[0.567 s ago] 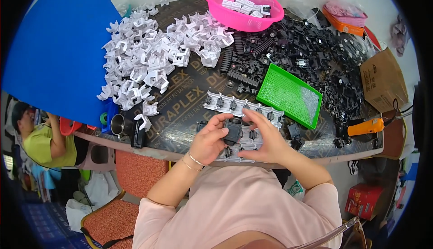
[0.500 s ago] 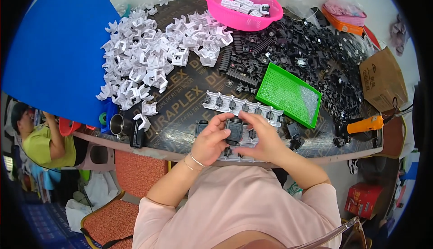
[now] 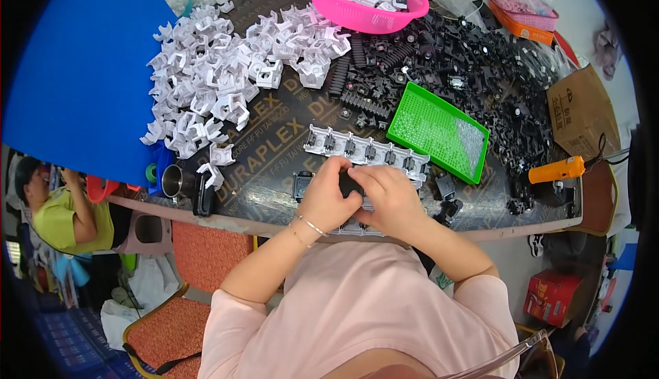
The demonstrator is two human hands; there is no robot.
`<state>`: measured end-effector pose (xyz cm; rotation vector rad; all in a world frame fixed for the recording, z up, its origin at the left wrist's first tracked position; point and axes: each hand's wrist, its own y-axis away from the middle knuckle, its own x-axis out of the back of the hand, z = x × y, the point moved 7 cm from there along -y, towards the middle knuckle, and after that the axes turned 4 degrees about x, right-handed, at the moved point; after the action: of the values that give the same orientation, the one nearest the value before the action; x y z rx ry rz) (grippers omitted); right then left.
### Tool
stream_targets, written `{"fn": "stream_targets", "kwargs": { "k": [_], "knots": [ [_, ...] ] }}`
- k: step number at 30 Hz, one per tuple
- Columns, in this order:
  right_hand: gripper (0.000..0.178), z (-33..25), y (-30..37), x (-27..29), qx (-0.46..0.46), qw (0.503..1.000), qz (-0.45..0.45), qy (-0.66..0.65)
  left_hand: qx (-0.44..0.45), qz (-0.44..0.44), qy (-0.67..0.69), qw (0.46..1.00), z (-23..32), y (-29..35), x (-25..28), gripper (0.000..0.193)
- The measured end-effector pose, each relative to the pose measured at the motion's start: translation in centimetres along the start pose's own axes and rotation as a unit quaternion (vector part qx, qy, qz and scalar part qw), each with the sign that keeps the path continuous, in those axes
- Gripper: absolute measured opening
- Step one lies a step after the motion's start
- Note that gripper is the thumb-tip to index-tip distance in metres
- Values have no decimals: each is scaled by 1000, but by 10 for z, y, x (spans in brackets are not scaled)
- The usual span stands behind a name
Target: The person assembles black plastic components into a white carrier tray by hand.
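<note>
Close to the table's front edge, my left hand (image 3: 325, 199) and my right hand (image 3: 392, 199) meet around a square black plastic part (image 3: 349, 182), fingers closed on it from both sides. My fingers cover most of the part. Just beyond them lies a white strip-shaped holder (image 3: 336, 143) with small black pieces set along it. A second white holder (image 3: 357, 228) shows partly beneath my hands. Beside my left hand rests a black square housing (image 3: 302, 184). Black parts (image 3: 445, 187) lie to the right of my right hand.
White plastic brackets (image 3: 206, 77) are heaped at the left, loose black parts (image 3: 494, 97) at the right. A pink basket (image 3: 329, 8) stands at the back, and a green tray (image 3: 392, 132) lies nearer. An orange tool (image 3: 556, 169), a cardboard box (image 3: 583, 115) and a metal cup (image 3: 173, 181) sit toward the sides.
My right hand's fingers have come in from apart and closed on the black part beside my left hand. The part is now mostly covered. The whole view has shifted slightly.
</note>
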<state>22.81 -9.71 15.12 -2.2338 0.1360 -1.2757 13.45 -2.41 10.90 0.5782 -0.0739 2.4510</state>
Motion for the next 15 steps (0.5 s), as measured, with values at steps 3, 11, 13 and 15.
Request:
{"fn": "stream_targets", "kwargs": {
  "k": [3, 11, 13, 15],
  "knots": [
    [63, 15, -2, 2, -47, 999, -15, -2, -5, -27, 3, 1000, 1, -11, -4, 41],
    [68, 54, 40, -3, -221, 966, -102, -90, 64, -121, 108, 985, -19, -4, -12, 30],
    [68, 54, 48, -7, -218, 968, -100, -79, 42, -96, 104, 989, -18, -2, -14, 32],
    [68, 52, 50, -7, -213, 970, -99, -68, -10, -69, 94, 993, -24, -3, -15, 30]
  ]
}}
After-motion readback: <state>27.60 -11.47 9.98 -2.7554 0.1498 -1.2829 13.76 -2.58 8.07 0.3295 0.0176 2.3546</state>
